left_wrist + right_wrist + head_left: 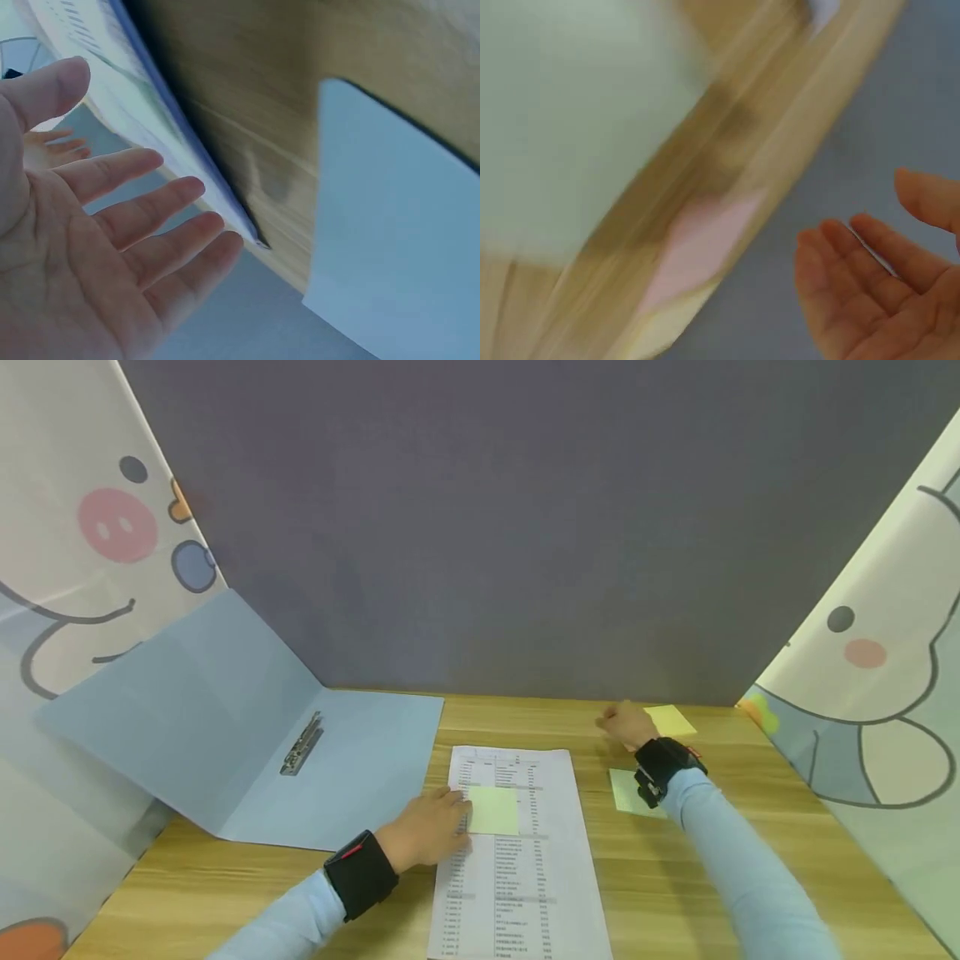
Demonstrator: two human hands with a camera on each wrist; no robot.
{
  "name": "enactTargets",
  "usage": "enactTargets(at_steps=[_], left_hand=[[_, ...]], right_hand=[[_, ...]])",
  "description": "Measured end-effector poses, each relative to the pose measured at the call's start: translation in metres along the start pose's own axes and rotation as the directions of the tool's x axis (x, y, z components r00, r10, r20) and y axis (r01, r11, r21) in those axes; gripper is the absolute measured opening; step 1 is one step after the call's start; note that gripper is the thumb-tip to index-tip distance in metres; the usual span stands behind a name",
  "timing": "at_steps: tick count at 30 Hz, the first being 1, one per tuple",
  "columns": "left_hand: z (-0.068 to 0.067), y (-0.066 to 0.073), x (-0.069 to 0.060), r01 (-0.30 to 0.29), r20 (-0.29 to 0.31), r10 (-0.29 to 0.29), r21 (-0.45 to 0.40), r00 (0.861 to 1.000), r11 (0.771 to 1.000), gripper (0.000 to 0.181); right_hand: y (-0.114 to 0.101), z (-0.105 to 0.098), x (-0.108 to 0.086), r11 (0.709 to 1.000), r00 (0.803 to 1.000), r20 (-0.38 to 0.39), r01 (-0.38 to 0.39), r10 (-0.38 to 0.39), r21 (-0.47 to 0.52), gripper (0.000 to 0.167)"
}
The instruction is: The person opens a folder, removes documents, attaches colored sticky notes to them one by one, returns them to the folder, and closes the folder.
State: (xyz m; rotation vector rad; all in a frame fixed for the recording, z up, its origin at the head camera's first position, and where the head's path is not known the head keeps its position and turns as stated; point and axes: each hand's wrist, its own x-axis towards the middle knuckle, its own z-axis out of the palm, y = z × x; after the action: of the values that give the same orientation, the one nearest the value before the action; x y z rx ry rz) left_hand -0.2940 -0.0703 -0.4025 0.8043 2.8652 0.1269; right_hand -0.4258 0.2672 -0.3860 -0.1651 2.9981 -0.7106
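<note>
A printed sheet (517, 893) lies on the wooden table, with a pale yellow-green sticky note (493, 811) on its upper part. My left hand (429, 828) is at the sheet's left edge, beside the note. Its fingers are extended and slightly spread in the left wrist view, gripping nothing. Farther back on the right, my right hand (630, 724) is over the table beside a yellow sticky pad (670, 721). Loosely bent fingers and an empty palm show in the right wrist view. Below that wrist lies a pale green pad (628, 793), partly covered by the wristband.
A light blue folder (360, 760) stands open at the left, its metal clip (302, 745) near the fold. Behind the table rises a grey panel (480, 527); cartoon-printed sheets flank both sides. The right wrist view includes a blurred pink note (705, 240).
</note>
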Motion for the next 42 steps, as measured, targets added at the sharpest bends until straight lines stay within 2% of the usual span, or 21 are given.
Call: enactTargets(at_steps=[3, 6, 9, 11, 18, 20, 24, 31, 37, 40, 42], left_hand=[[-0.002, 0.003, -0.007, -0.013, -0.001, 0.013, 0.016, 1.0, 1.0, 0.053], [-0.005, 0.007, -0.014, -0.035, 0.002, 0.035, 0.038, 0.999, 0.999, 0.053], [-0.008, 0.01, -0.02, -0.052, 0.007, 0.052, 0.058, 0.999, 0.997, 0.053], [-0.01, 0.012, -0.024, -0.055, 0.012, 0.055, 0.059, 0.998, 0.997, 0.053], [-0.013, 0.017, -0.027, -0.06, 0.024, 0.059, 0.058, 0.998, 0.996, 0.055], [-0.012, 0.018, -0.026, -0.062, 0.027, 0.061, 0.056, 0.998, 0.997, 0.055], [-0.012, 0.019, -0.025, -0.068, 0.03, 0.066, 0.052, 0.997, 0.996, 0.056], [-0.015, 0.02, -0.023, -0.082, -0.002, 0.082, 0.053, 0.997, 0.995, 0.054], [-0.017, 0.021, -0.025, -0.069, 0.0, 0.069, 0.044, 0.998, 0.997, 0.054], [-0.017, 0.019, -0.026, -0.067, -0.01, 0.068, 0.042, 0.998, 0.997, 0.053], [-0.017, 0.018, -0.026, -0.07, -0.023, 0.071, 0.039, 0.997, 0.997, 0.053]], right_hand=[[0.028, -0.008, 0.008, 0.991, 0.995, -0.014, -0.098, 0.097, -0.093, 0.042], [0.047, -0.006, 0.012, 0.975, 0.982, -0.005, -0.186, 0.187, -0.122, 0.042], [0.059, 0.001, 0.014, 0.959, 0.969, 0.026, -0.24, 0.247, -0.148, 0.041], [0.064, 0.005, 0.015, 0.954, 0.965, 0.041, -0.25, 0.26, -0.164, 0.039], [0.065, 0.006, 0.019, 0.95, 0.967, 0.06, -0.23, 0.248, -0.209, 0.043], [0.066, 0.005, 0.021, 0.954, 0.968, 0.063, -0.225, 0.242, -0.2, 0.047], [0.066, 0.005, 0.023, 0.962, 0.966, 0.05, -0.245, 0.252, -0.119, 0.052], [0.066, 0.007, 0.023, 0.962, 0.963, -0.03, -0.269, 0.267, -0.051, 0.043], [0.073, 0.01, 0.02, 0.962, 0.958, -0.102, -0.272, 0.268, -0.022, 0.033], [0.073, 0.009, 0.018, 0.964, 0.95, -0.16, -0.263, 0.267, 0.041, 0.033], [0.07, 0.006, 0.016, 0.97, 0.95, -0.202, -0.222, 0.239, 0.104, 0.033]])
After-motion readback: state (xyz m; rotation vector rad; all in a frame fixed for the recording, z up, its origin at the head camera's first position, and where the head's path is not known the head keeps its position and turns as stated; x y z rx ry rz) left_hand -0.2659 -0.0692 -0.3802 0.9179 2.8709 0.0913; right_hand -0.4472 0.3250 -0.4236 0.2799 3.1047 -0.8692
